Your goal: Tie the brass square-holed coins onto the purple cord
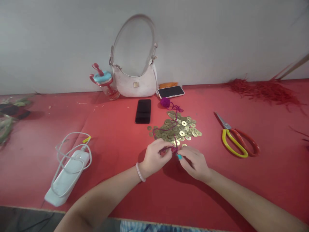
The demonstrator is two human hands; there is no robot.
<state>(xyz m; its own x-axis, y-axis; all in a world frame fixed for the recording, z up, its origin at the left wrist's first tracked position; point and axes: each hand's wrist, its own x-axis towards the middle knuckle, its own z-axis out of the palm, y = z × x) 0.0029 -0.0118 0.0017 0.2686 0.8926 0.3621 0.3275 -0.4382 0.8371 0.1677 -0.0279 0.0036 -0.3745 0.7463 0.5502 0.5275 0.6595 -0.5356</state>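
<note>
Purple yarn [174, 149], pinched in left hand [156, 156] and right hand [195, 162]. Room rightward to scissors [227, 125], nearward to table edge [154, 221]. Coins [182, 133] partly hidden behind hands.

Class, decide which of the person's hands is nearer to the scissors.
Right. The right hand is to the left of the scissors, apart from them; the left hand is farther away, beyond the right hand.

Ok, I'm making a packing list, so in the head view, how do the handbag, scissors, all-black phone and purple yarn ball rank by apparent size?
Largest to smallest:
1. Handbag
2. Scissors, judged by overall outline
3. All-black phone
4. Purple yarn ball
</note>
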